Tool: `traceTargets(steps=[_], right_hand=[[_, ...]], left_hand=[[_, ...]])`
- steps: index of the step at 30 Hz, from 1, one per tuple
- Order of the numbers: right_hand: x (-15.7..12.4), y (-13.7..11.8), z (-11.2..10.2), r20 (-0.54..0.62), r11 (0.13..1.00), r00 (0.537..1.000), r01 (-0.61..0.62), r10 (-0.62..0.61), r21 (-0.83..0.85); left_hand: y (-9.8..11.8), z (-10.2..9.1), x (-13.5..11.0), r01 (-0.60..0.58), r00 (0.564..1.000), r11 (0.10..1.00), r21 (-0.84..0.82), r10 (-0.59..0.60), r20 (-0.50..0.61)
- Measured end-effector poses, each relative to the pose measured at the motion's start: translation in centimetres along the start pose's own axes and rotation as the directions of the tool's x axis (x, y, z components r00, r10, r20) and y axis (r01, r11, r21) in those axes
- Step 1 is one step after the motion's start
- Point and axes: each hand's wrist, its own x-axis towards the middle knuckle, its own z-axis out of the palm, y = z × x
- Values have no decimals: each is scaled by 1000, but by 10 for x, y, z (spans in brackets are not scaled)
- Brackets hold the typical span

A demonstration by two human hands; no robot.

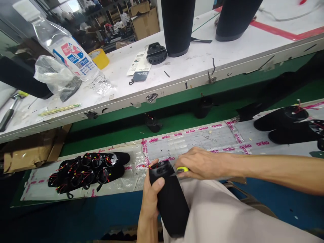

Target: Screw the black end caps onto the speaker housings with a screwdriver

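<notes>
A black fabric-covered cylinder (172,206), which looks like a speaker body, lies tilted against my lap. My left hand (151,192) is wrapped round its upper end, the thumb pressed on the fabric near the rim. Red wires with small connectors stick out at that end. In my right hand (197,163) is a utility knife (182,169) with a yellow-green handle. Its blade points left and meets the cylinder's side just below the rim; whether it cuts into the fabric I cannot tell.
Several similar cylinders with red wires (88,172) lie on the taped lower board (167,148) at left, more at right. On the white bench (121,91) are a water bottle (73,54), yellow tape roll (100,59), hammer (10,113), black round part (156,53) and upright cylinders (178,27).
</notes>
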Motion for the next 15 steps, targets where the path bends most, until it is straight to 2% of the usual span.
traceTargets(steps=[2, 5, 9, 15], right_hand=[[-1, -1, -6, -31, 996, 996, -84, 85, 36], [0, -9, -13, 11, 989, 989, -148, 148, -13], [5, -18, -15, 73, 991, 993, -85, 93, -105], [9, -15, -11, 119, 995, 992, -38, 48, -88]], left_hand=[[0, 0, -1, 31, 999, 998, -49, -32, -33], [1, -1, -3, 8, 998, 1000, 4, -8, -68], [3, -1, -5, -64, 995, 986, 151, 75, -68], [6, -2, -9, -131, 985, 950, 284, 157, -74]])
